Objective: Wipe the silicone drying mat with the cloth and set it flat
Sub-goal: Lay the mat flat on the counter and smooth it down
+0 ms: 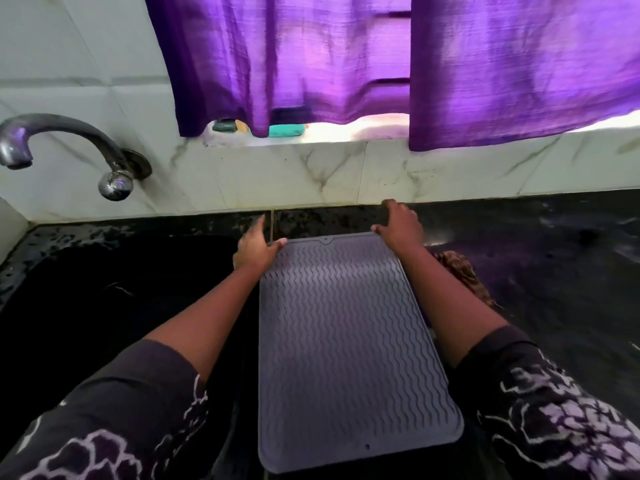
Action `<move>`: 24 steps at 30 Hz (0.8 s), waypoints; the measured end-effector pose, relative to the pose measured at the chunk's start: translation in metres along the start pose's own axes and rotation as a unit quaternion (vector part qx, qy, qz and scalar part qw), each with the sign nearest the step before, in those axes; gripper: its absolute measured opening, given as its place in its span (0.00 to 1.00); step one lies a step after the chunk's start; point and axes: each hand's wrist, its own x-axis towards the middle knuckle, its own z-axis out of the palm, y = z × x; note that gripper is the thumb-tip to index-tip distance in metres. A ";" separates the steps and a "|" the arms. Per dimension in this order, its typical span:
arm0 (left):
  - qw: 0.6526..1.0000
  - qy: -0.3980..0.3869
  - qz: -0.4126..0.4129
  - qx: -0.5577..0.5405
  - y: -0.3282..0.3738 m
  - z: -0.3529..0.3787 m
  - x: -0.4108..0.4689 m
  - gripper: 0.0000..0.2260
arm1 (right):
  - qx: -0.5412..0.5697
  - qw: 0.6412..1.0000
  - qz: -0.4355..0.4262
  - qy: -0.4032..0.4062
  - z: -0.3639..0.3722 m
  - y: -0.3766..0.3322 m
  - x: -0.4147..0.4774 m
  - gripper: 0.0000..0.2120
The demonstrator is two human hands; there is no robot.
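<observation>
Grey mat [346, 341] held at far corners by left hand [255, 250] and right hand [401, 223].

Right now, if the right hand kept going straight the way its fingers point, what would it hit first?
The right hand, at the far right corner of the mat, points forward. Only a narrow strip of counter lies ahead, so it would probably meet the tiled wall first, though depth is unclear.
</observation>
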 end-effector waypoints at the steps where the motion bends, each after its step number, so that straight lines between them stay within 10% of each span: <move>1: 1.000 -0.002 0.010 -0.020 -0.001 0.002 -0.015 0.30 | 0.014 1.000 -0.001 0.006 -0.002 0.003 -0.012 0.22; 16: 0.941 -0.007 -0.160 -0.298 -0.046 0.038 -0.268 0.32 | -0.052 0.976 0.165 -0.131 -0.012 0.097 -0.261 0.18; 24: 0.915 -0.037 -0.251 -0.315 -0.061 0.026 -0.286 0.14 | 0.210 0.932 0.229 -0.185 -0.009 0.121 -0.273 0.10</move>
